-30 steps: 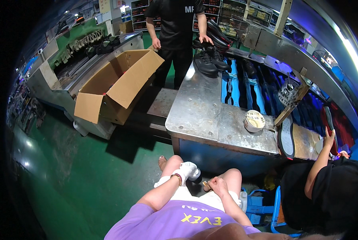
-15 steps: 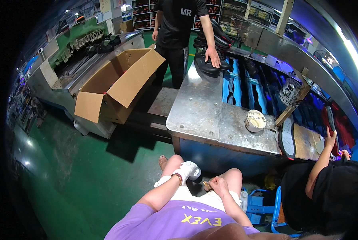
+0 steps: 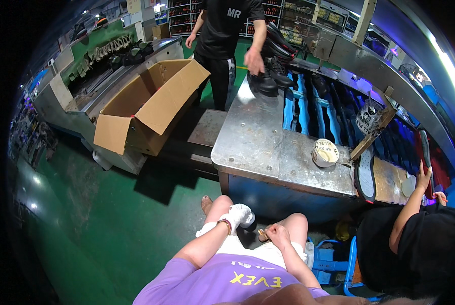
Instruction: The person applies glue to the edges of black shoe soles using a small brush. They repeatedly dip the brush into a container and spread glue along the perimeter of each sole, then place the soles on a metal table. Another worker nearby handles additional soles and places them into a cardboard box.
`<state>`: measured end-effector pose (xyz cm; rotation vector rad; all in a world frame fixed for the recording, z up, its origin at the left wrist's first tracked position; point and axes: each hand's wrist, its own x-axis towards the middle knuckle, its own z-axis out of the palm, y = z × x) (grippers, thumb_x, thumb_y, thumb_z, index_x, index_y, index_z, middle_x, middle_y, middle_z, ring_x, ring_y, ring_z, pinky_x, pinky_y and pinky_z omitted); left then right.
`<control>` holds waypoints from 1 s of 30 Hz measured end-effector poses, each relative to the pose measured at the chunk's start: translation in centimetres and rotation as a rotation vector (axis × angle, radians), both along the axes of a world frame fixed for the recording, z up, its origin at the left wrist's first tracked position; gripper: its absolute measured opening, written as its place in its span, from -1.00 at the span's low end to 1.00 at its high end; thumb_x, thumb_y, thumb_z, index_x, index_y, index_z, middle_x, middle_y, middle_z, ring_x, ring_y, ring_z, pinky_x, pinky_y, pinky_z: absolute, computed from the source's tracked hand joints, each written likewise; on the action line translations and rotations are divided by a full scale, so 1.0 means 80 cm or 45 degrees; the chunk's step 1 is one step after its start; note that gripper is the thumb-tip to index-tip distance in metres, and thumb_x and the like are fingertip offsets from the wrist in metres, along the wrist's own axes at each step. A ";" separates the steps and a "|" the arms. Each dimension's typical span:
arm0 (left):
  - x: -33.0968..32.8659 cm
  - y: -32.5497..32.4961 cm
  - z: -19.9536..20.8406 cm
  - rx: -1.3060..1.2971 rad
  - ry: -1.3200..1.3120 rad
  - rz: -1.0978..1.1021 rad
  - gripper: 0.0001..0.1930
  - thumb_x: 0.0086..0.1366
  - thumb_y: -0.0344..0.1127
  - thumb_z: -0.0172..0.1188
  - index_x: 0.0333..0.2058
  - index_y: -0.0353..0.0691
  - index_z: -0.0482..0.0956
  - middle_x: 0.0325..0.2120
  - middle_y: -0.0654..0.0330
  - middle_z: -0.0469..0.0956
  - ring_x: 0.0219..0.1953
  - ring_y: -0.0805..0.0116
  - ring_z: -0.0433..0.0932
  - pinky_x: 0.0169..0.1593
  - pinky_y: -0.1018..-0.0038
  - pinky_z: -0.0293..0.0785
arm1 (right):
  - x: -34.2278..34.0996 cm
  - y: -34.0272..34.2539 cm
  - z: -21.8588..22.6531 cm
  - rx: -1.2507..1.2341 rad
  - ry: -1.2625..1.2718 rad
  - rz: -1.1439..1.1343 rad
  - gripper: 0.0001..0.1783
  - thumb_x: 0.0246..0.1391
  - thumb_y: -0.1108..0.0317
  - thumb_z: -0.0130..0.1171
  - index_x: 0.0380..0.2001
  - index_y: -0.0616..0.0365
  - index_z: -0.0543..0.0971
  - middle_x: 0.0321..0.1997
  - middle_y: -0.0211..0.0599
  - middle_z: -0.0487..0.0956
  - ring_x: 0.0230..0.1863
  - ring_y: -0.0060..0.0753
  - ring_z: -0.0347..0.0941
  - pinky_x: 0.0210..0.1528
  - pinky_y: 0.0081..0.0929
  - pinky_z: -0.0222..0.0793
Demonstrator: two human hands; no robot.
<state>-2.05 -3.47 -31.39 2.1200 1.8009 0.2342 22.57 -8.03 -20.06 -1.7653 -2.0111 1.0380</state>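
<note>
My left hand (image 3: 240, 216), in a white glove, rests curled by my left knee. A rounded white shape shows at its fingertips; I cannot make out whether it is part of the glove or a separate thing. My bare right hand (image 3: 278, 235) lies on my right thigh with its fingers drawn in, and anything inside them is hidden. Both hands are below the near edge of the metal-topped workbench (image 3: 247, 147), apart from it. On that bench stand a white tub (image 3: 325, 153) of pale paste and a shoe sole (image 3: 364, 175).
An open cardboard box (image 3: 171, 109) stands to the left. Across the bench a co-worker (image 3: 225, 35) reaches over black shoes (image 3: 263, 84). Blue shoe-shaped forms (image 3: 302, 109) fill the conveyor. Another person (image 3: 415, 244) at right holds a sole (image 3: 426, 152). A blue chair frame (image 3: 350, 264) stands beside me.
The co-worker across the bench has lifted a hand off the black shoes, which now stand turned differently. The person at right has shifted the sole slightly. My hands have stayed put.
</note>
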 end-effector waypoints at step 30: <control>-0.001 0.001 0.022 0.040 0.204 -0.113 -0.79 0.15 -0.10 0.31 -0.55 -0.05 0.65 -0.65 0.16 0.53 -0.60 0.19 0.60 -0.53 0.18 0.46 | -0.001 -0.001 -0.004 -0.007 0.001 0.012 -0.69 0.04 0.11 0.32 -0.49 0.17 0.64 -0.53 -0.16 0.65 -0.43 -0.15 0.62 -0.27 -0.22 0.50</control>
